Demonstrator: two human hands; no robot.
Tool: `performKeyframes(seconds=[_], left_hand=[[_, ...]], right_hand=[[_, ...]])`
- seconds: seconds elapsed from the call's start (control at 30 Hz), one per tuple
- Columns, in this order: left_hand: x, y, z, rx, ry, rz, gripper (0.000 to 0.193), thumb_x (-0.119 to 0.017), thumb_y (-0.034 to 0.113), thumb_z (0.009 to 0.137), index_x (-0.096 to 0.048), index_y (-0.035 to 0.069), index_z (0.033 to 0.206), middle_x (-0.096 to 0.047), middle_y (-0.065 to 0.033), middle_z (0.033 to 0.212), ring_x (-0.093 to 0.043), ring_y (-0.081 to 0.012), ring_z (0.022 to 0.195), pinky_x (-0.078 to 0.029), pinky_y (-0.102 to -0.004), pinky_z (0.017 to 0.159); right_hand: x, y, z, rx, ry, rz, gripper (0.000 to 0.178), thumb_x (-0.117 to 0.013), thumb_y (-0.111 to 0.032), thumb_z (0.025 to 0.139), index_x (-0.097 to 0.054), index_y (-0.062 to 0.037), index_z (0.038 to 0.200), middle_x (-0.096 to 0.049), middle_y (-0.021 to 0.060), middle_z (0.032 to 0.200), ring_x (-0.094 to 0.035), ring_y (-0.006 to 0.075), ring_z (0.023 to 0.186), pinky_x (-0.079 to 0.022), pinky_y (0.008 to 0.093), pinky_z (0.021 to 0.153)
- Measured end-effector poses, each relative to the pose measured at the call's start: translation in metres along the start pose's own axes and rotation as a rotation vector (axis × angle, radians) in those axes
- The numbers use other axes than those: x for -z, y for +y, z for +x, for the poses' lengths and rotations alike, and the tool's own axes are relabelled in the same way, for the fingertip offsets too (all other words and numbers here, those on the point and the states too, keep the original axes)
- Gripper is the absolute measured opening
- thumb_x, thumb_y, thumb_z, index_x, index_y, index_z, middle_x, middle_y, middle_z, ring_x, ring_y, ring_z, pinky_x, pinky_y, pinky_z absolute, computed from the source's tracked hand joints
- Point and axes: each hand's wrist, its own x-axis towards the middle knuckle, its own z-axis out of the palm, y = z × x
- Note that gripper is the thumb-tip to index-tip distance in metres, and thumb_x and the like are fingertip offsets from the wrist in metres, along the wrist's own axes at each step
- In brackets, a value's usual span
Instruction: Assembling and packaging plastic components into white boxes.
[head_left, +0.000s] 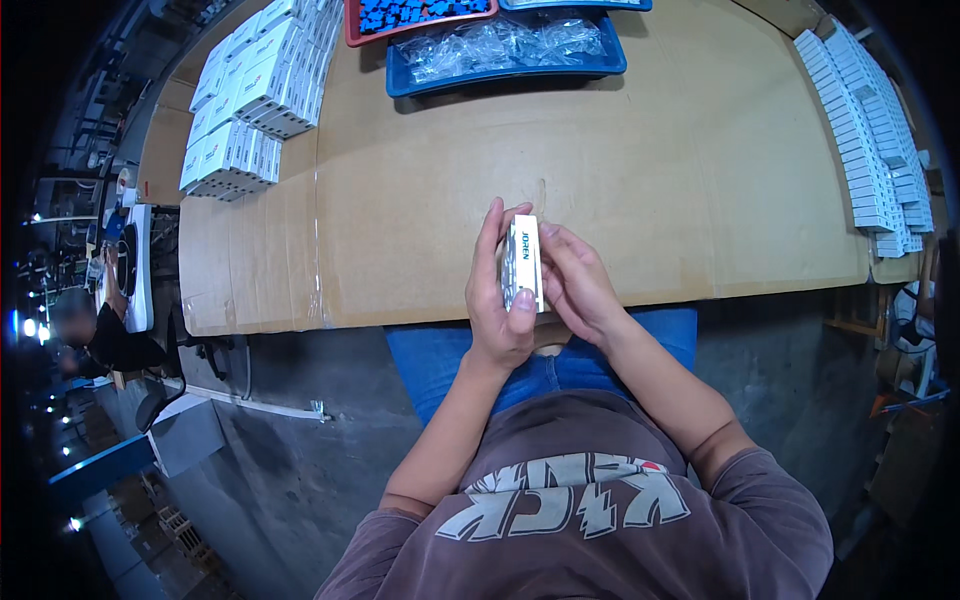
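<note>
A small white carton (526,262) with dark print on its narrow side stands upright at the table's near edge, in front of my body. My left hand (492,300) is closed around it, with the thumb on the near end and the fingers along the left side. Against the carton's right side is my right hand (580,280), its fingers bent and its thumb by the far right edge. Part of the right fingers is hidden behind the carton. A glossy, patterned face shows on the carton's left side.
Stacks of white cartons (262,85) stand at the far left of the cardboard-covered table (420,200), with more rows of cartons (850,140) at the right. At the back are a blue tray (505,83) of clear plastic bags and a red tray (352,25) of blue pieces. Another person (125,335) sits at far left.
</note>
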Motion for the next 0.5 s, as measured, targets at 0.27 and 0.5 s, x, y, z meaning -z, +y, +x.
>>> performKeyframes(seconds=[0.27,0.5], left_hand=[[0.01,-0.016,0.006,-0.299,0.036,0.447,0.08,-0.05,0.057,0.096,-0.052,-0.011,0.139,-0.056,-0.0297,0.13,-0.061,-0.041,0.114,-0.052,-0.0464,0.095],[0.009,-0.018,0.003,-0.265,0.127,0.359,0.074,-0.047,0.054,0.094,-0.059,-0.011,0.126,-0.061,-0.0297,0.119,-0.064,-0.0408,0.108,-0.053,-0.0458,0.092]], right_hand=[[-0.046,-0.002,-0.022,0.222,0.085,-0.378,0.05,-0.061,-0.026,0.109,-0.05,0.0028,0.148,-0.067,0.0098,0.126,-0.063,0.013,0.116,-0.052,0.0278,0.096],[-0.044,0.018,-0.029,0.335,0.082,-0.507,0.049,-0.049,-0.03,0.114,-0.054,0.0054,0.147,-0.065,0.0043,0.119,-0.056,0.008,0.107,-0.048,0.0251,0.093]])
